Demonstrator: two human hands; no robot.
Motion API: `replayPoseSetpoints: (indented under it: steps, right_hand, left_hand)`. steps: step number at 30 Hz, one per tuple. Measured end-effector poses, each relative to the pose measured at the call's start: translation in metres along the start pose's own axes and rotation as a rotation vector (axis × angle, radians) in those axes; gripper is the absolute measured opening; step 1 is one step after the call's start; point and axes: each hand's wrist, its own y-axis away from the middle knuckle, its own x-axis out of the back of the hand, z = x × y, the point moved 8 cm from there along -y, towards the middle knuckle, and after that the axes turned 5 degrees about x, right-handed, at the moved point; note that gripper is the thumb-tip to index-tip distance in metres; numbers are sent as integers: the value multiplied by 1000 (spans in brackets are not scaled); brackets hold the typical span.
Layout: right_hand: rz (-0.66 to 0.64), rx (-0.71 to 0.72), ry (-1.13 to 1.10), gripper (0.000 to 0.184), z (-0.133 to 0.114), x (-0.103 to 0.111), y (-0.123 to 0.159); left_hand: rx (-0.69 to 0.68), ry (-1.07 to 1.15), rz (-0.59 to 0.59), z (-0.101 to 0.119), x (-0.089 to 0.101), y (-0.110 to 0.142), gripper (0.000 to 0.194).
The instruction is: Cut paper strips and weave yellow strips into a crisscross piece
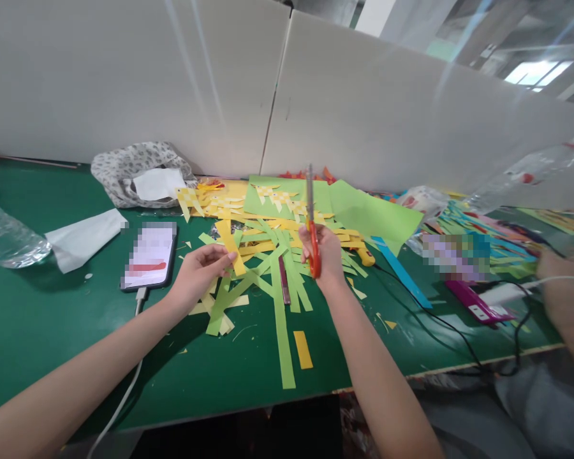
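Observation:
Between the thumb and fingers of my left hand (201, 271) is a yellow paper strip (230, 245), tilted and raised over the pile. My right hand (326, 252) is closed around the orange handles of a pair of scissors (312, 239), whose blades point up and away from me. Below and between the hands lie many green paper strips (280, 319) with yellow ones among them. A dark reddish bar (284, 280) rests among the strips. One short yellow piece (303, 349) lies nearer the table's front edge.
At left are a charging phone (150, 255), white paper (83, 239) and a clear bottle (9, 236). Woven yellow pieces (272, 196) and a green sheet (370, 213) lie behind. A purple power strip (478, 303), cables and another person's arm (567, 299) are at right.

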Motion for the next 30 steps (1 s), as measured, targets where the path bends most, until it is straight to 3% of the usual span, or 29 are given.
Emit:
replayPoseSetpoints:
  steps: [6, 10, 13, 23, 30]
  right_hand:
    - [-371, 128, 380, 50, -18, -44, 30]
    - [-376, 282, 725, 58, -27, -54, 42]
    - [-399, 360, 838, 60, -27, -60, 46]
    - [-465, 472, 872, 55, -27, -77, 56]
    - [-494, 447, 881, 56, -25, -80, 58]
  left_hand:
    - [17, 39, -25, -1, -2, 1, 21]
    - [45, 100, -36, -3, -4, 2, 19]
    - [55, 172, -10, -2, -2, 2, 20]
    - [31, 277, -18, -2, 2, -1, 21]
    - [35, 323, -48, -2, 0, -2, 25]
